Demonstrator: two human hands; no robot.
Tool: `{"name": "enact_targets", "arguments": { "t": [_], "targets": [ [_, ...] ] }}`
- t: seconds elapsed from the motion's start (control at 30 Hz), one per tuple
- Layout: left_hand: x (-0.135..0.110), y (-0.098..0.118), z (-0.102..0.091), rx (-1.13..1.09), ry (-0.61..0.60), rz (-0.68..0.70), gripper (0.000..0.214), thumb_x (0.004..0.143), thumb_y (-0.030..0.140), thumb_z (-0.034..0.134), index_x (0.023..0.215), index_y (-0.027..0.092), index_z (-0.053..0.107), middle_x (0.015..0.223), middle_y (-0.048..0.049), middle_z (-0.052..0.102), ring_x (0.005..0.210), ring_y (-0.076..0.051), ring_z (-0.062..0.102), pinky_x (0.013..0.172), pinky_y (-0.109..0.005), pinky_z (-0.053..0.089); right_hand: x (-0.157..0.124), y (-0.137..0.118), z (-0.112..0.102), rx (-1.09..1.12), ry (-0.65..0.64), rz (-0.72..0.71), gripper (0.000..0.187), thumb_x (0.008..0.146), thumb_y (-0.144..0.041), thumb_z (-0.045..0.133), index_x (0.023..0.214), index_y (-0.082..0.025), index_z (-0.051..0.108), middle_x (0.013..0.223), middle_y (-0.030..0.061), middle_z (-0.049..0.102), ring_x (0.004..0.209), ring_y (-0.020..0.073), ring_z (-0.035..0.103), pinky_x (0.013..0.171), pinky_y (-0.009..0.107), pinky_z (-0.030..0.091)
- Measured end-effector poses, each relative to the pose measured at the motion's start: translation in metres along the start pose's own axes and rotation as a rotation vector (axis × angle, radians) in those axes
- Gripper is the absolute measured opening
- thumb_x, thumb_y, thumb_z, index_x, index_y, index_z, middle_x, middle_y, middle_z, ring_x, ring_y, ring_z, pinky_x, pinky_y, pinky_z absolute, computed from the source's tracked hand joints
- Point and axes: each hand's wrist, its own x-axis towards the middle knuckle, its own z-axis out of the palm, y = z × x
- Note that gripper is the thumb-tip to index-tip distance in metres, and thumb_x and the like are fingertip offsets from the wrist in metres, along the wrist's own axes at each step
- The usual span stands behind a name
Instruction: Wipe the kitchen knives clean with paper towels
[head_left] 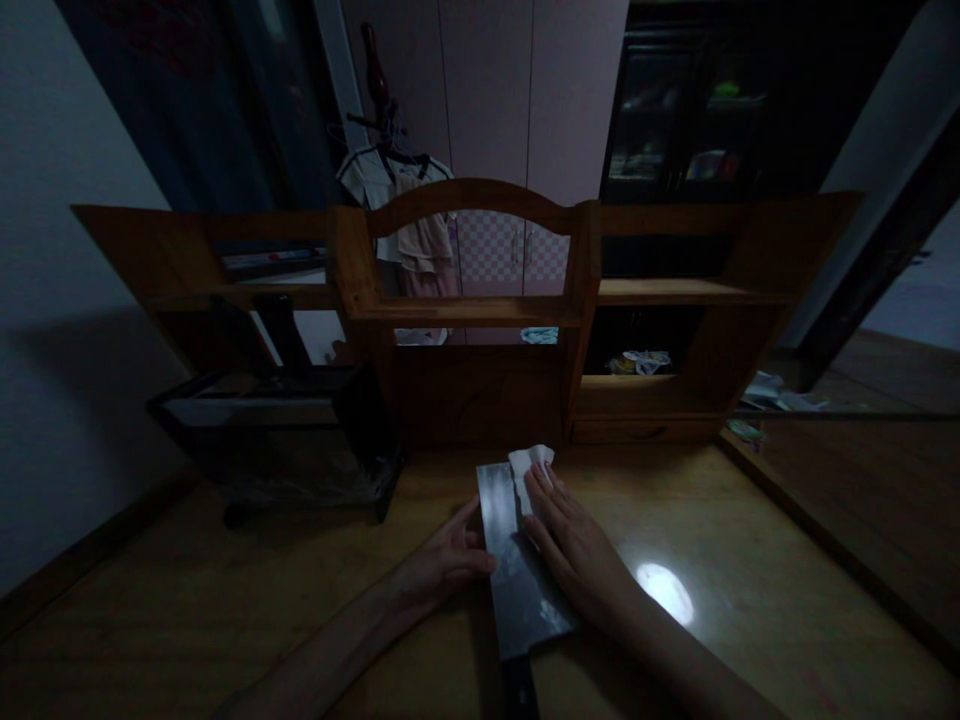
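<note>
A cleaver with a wide grey blade lies in front of me, its black handle pointing towards me. My left hand grips the blade's left edge, thumb on top and the other fingers partly hidden beneath and behind it. On the right side of the blade, my right hand presses a folded white tissue under its fingers. Part of the tissue sticks out past the blade's far end. Pale smudges show on the blade near the handle.
At the left on the wooden table stands a dark knife holder with black handles rising from it. A wooden shelf unit runs along the table's back. Light reflects off the tabletop right of my right arm.
</note>
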Motion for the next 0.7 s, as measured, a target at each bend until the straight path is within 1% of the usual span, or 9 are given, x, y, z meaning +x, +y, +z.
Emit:
{"name": "enact_targets", "arguments": {
  "t": [0.1, 0.23, 0.43, 0.57, 0.7],
  "targets": [
    [0.0, 0.001, 0.001, 0.012, 0.002, -0.002, 0.087, 0.067, 0.003, 0.071, 0.143, 0.023, 0.033, 0.104, -0.0109, 0.068, 0.09, -0.023, 0.066, 0.085, -0.037, 0.049, 0.0, 0.002, 0.0, -0.006, 0.008, 0.024, 0.056, 0.1, -0.043, 0.032, 0.15, -0.022, 0.018, 0.156, 0.0036, 0.013, 0.143, 0.0209, 0.012, 0.117, 0.044, 0.021],
    [-0.001, 0.002, 0.001, 0.006, 0.01, -0.007, 0.087, 0.067, 0.003, 0.071, 0.143, 0.023, 0.034, 0.106, -0.0112, 0.068, 0.092, -0.023, 0.066, 0.085, -0.035, 0.049, -0.001, 0.001, 0.0, -0.061, 0.0, 0.002, 0.06, 0.099, -0.045, 0.034, 0.15, -0.02, 0.016, 0.156, 0.0045, 0.012, 0.144, 0.0206, 0.009, 0.117, 0.043, 0.021],
    [-0.001, 0.002, 0.001, 0.009, 0.021, -0.021, 0.088, 0.067, 0.002, 0.07, 0.143, 0.024, 0.033, 0.104, -0.0107, 0.068, 0.088, -0.021, 0.067, 0.078, -0.028, 0.05, -0.002, -0.001, -0.001, -0.12, -0.019, -0.032, 0.062, 0.098, -0.046, 0.035, 0.15, -0.019, 0.015, 0.156, 0.0052, 0.011, 0.144, 0.0218, 0.006, 0.117, 0.045, 0.02],
    [0.0, 0.002, 0.001, -0.005, 0.025, -0.033, 0.091, 0.065, 0.0, 0.07, 0.144, 0.024, 0.031, 0.105, -0.0109, 0.067, 0.087, -0.022, 0.067, 0.078, -0.03, 0.05, -0.004, -0.004, 0.0, -0.126, -0.061, -0.048, 0.062, 0.098, -0.046, 0.035, 0.15, -0.019, 0.016, 0.156, 0.0044, 0.012, 0.144, 0.0215, 0.006, 0.117, 0.045, 0.02],
    [0.001, -0.001, -0.003, -0.024, 0.027, -0.04, 0.09, 0.065, 0.0, 0.071, 0.143, 0.024, 0.033, 0.104, -0.01, 0.067, 0.09, -0.022, 0.066, 0.081, -0.032, 0.049, -0.007, -0.014, -0.002, -0.125, -0.11, -0.088, 0.06, 0.098, -0.046, 0.033, 0.15, -0.019, 0.018, 0.156, 0.0026, 0.011, 0.144, 0.0205, 0.008, 0.118, 0.042, 0.02]
  ]
}}
